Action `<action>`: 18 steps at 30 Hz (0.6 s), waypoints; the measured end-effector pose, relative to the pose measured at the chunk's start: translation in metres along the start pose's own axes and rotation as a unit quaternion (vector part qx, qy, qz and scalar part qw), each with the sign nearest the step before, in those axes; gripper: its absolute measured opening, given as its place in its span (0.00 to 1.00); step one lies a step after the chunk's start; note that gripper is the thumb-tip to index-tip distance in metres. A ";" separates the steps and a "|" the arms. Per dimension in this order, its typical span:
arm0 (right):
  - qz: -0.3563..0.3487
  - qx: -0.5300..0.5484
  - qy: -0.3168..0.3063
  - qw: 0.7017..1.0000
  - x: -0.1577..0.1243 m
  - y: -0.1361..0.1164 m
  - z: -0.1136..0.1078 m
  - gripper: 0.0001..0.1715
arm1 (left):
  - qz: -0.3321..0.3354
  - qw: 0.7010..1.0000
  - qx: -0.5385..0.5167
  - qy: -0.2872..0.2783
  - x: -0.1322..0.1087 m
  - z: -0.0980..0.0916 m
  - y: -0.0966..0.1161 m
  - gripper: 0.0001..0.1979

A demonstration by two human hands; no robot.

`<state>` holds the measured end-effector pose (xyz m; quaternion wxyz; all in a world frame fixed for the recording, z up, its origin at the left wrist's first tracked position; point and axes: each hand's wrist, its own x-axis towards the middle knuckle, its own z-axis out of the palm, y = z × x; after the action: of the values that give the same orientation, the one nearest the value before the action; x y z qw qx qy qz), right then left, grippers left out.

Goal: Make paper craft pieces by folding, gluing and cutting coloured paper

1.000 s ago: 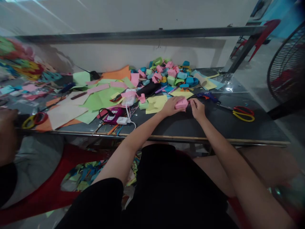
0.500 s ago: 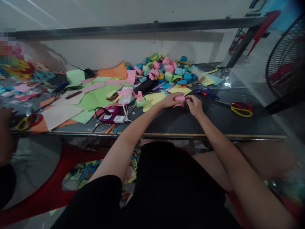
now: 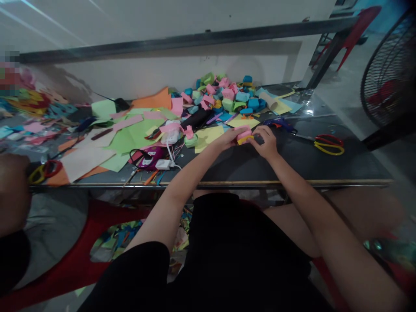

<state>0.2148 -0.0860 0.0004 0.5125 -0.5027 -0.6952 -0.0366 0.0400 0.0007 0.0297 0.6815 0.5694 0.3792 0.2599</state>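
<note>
Both my hands meet over the dark table [image 3: 292, 169] near its middle. My left hand [image 3: 227, 139] and my right hand [image 3: 268, 142] are closed on a small folded pink paper piece [image 3: 243, 134] with a yellow edge, held just above the tabletop. Behind it lie yellow paper sheets [image 3: 209, 136] and a pile of folded coloured paper shapes [image 3: 227, 97] against the wall.
A blue glue gun [image 3: 279, 125] and red-yellow scissors [image 3: 328, 144] lie right of my hands. Green, pink and orange sheets [image 3: 130, 134], a purple device [image 3: 149, 157] with a white charger sit to the left. Another person's arm [image 3: 13, 190] shows at far left. A fan [image 3: 390, 78] stands right.
My hands have kept working the pink piece in place; it has turned, and a yellow edge now shows beneath it. The view has shifted slightly.
</note>
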 end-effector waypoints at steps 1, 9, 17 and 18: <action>-0.004 0.003 0.001 1.000 0.000 -0.001 -0.001 0.21 | -0.015 1.000 -0.018 0.003 -0.001 0.001 0.001 0.19; -0.022 -0.018 0.001 1.000 -0.002 0.000 0.000 0.15 | -0.065 0.996 -0.045 -0.032 -0.006 -0.005 0.000 0.26; -0.010 0.013 0.019 1.000 -0.006 0.017 0.007 0.46 | -0.082 0.982 -0.170 0.006 -0.015 0.005 -0.003 0.21; -0.027 0.014 0.011 0.999 -0.006 0.017 0.008 0.47 | -0.090 0.978 -0.187 0.005 -0.015 0.007 -0.003 0.21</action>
<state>0.2217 -0.0774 -0.0155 0.5262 -0.4763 -0.7030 -0.0464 0.0365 -0.0159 0.0304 0.7947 0.3939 0.3772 0.2665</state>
